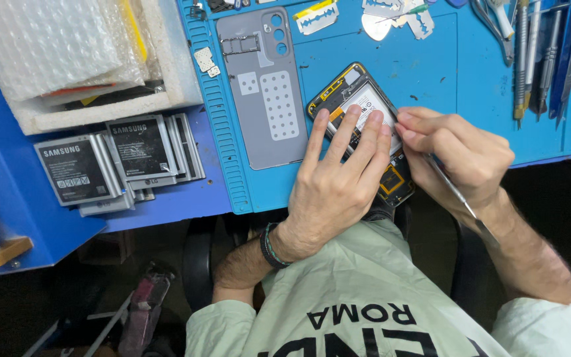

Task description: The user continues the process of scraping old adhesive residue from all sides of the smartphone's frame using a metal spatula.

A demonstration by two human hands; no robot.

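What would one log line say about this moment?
left hand: pressing flat on opened black phone | right hand: holding thin metal tool at phone edge | grey back cover: beside, on blue mat

We have a single view, from a camera worn on the head, looking almost straight down over our own chest at the near edge of the blue work mat (259, 192). It sits close enough that the left hand (335, 182) and right hand (460, 155) fill the middle of the frame, with the opened phone (358, 92) under and just beyond the fingertips. Beyond the fingers the view reaches the tools (530, 53) at the mat's far edge, left of them the stacked batteries (110, 165), and nearer than them our shirt (365, 297).
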